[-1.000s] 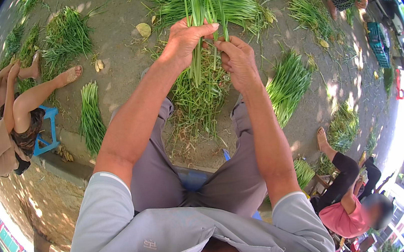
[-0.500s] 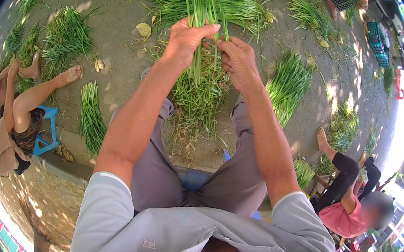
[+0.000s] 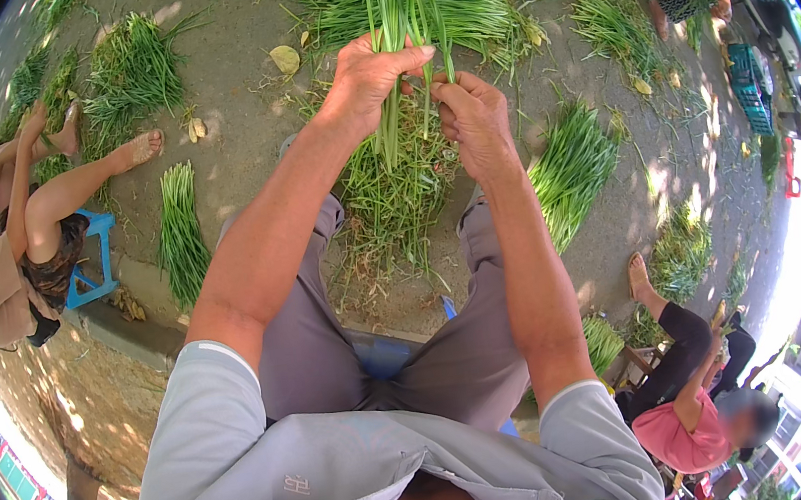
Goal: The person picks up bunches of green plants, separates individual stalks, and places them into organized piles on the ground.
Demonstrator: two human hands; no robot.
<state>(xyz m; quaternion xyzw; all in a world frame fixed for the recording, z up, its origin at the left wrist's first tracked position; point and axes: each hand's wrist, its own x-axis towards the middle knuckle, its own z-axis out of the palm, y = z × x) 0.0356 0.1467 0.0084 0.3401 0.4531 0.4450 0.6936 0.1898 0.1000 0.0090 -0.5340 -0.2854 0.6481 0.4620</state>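
Observation:
A bundle of long flat green chives (image 3: 398,10) is gripped in my left hand (image 3: 367,82), leaves pointing away from me and pale lower ends hanging below the fist. Just right of it, my right hand (image 3: 477,121) pinches the lower end of one chive stalk (image 3: 442,40) between thumb and forefinger. Under both hands lies a heap of loose trimmings (image 3: 400,205) on the ground between my feet. Beyond them spreads a big pile of chives (image 3: 471,11), partly hidden by the bundle.
Neat chive bunches lie at left (image 3: 182,235) and right (image 3: 576,173). A person on a blue stool (image 3: 99,252) sits at left; another in a pink top (image 3: 681,433) sits lower right. At far right stands a green crate (image 3: 751,89), near a person handling chives.
My right hand has shifted very slightly right, and the bundle's leaves have moved a little. My left hand keeps its grip. The person in pink has moved their head and arm.

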